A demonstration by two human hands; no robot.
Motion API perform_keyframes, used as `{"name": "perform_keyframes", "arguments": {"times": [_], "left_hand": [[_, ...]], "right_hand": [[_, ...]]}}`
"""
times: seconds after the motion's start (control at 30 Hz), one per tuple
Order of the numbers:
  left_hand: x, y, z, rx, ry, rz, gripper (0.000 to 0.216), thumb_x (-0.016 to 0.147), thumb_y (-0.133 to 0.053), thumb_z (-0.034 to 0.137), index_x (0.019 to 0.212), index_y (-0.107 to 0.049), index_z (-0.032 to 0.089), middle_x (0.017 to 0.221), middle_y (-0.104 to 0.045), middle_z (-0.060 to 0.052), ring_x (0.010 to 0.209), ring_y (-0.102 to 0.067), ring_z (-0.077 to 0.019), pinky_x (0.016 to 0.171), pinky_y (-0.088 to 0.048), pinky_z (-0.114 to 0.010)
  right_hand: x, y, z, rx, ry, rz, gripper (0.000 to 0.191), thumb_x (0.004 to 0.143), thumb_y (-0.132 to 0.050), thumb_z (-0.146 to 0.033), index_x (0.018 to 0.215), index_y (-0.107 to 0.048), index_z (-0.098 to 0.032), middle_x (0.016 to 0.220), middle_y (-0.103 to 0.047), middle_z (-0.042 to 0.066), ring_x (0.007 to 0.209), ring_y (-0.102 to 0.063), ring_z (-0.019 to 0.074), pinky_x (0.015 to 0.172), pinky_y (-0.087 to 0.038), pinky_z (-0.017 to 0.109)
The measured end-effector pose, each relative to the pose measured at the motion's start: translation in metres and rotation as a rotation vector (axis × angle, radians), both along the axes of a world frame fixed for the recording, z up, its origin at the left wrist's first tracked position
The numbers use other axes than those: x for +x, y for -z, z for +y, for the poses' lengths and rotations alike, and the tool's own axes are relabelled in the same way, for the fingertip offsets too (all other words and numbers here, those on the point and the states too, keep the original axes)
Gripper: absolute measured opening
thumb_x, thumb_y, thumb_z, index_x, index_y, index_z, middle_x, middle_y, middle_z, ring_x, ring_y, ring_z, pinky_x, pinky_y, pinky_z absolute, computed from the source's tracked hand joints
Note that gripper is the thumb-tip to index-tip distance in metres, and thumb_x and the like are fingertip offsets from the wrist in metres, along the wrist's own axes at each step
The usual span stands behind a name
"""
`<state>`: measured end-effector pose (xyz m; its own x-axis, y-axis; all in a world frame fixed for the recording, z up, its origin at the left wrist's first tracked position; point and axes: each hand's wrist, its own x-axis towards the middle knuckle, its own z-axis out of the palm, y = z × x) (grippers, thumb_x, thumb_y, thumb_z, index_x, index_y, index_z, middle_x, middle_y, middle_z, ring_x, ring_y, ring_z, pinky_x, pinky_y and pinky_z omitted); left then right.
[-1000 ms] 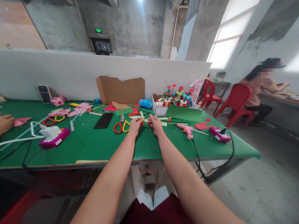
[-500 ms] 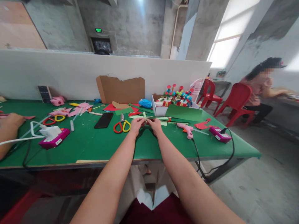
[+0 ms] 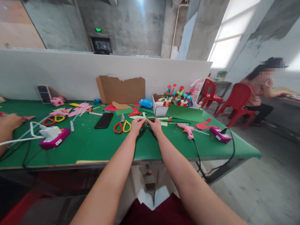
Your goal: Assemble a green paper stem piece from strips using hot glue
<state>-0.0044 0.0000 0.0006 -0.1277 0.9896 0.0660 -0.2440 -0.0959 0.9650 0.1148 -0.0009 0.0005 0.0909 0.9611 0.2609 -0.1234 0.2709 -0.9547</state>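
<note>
Here, above the middle of the bench [image 3: 93,147], the left grip [image 3: 137,125] and the right grip [image 3: 155,125] come together, both pinched on a pale green strip [image 3: 144,115]. The strip pokes up between the fingertips, which hide its lower end.

Just left of the left grip lie scissors [image 3: 122,125] with one red and one yellow handle, blades to the far side; farther left is a black phone [image 3: 104,121]. Right of the right grip lies a pink glue gun [image 3: 187,129], then red scraps [image 3: 203,125] and a purple socket [image 3: 220,135].

Beyond the grips, to the right, a white box [image 3: 161,111] holds colourful figures [image 3: 179,96], and a green sheet [image 3: 185,113] sits at its near side. At the far edge, brown cardboard [image 3: 122,90] leans on a white partition [image 3: 70,72].

At the left edge, another person's hand [image 3: 11,122] is beside pink paper [image 3: 28,117]. Off to the right, a person [image 3: 259,89] sits near a red chair [image 3: 240,98].
</note>
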Motion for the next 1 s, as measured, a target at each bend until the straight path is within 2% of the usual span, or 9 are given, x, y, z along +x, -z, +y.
{"name": "perform_keyframes", "arguments": {"times": [0.27, 0.4, 0.53, 0.7, 1.0], "left_hand": [[0.0, -0.001, 0.0, 0.004, -0.032, 0.029, 0.033, 0.052, -0.085, 0.04, 0.065, -0.066, 0.015, 0.056, -0.06, 0.0, 0.051, -0.049, -0.0095, 0.052, -0.038, -0.023], [-0.001, -0.001, 0.001, -0.012, -0.072, 0.019, 0.032, 0.053, -0.084, 0.039, 0.064, -0.065, 0.016, 0.054, -0.058, 0.001, 0.05, -0.049, -0.0094, 0.052, -0.039, -0.023], [-0.001, -0.002, 0.001, -0.036, -0.068, -0.036, 0.032, 0.054, -0.084, 0.037, 0.065, -0.063, 0.015, 0.055, -0.058, 0.001, 0.051, -0.051, -0.0095, 0.054, -0.041, -0.024], [0.0, -0.004, -0.002, -0.005, 0.035, -0.087, 0.035, 0.052, -0.086, 0.036, 0.067, -0.064, 0.015, 0.057, -0.059, 0.002, 0.051, -0.051, -0.0083, 0.053, -0.04, -0.023], [0.0, -0.006, -0.004, 0.022, 0.077, -0.055, 0.041, 0.048, -0.087, 0.041, 0.069, -0.065, 0.014, 0.058, -0.059, 0.002, 0.051, -0.048, -0.0073, 0.051, -0.038, -0.022]], "right_hand": [[0.0, 0.004, 0.004, 0.033, 0.026, -0.138, 0.02, 0.066, -0.068, -0.037, 0.076, -0.072, -0.02, 0.062, -0.069, 0.0, 0.062, -0.064, 0.0184, 0.065, -0.052, 0.031], [0.0, 0.008, 0.008, 0.033, 0.014, -0.196, 0.015, 0.067, -0.067, -0.033, 0.075, -0.071, -0.021, 0.063, -0.069, 0.0, 0.065, -0.066, 0.0189, 0.067, -0.053, 0.031], [-0.002, 0.011, 0.01, -0.046, -0.053, -0.055, 0.013, 0.067, -0.069, -0.033, 0.07, -0.065, -0.021, 0.06, -0.066, -0.003, 0.061, -0.064, 0.0157, 0.067, -0.054, 0.03], [-0.002, 0.009, 0.009, -0.161, -0.15, 0.196, 0.03, 0.063, -0.077, -0.043, 0.068, -0.057, -0.022, 0.059, -0.065, -0.005, 0.055, -0.06, 0.0113, 0.063, -0.054, 0.027], [-0.003, 0.002, 0.004, -0.193, -0.128, 0.283, 0.04, 0.052, -0.086, -0.043, 0.072, -0.059, -0.021, 0.059, -0.062, -0.007, 0.051, -0.058, 0.0089, 0.054, -0.051, 0.023]]}}
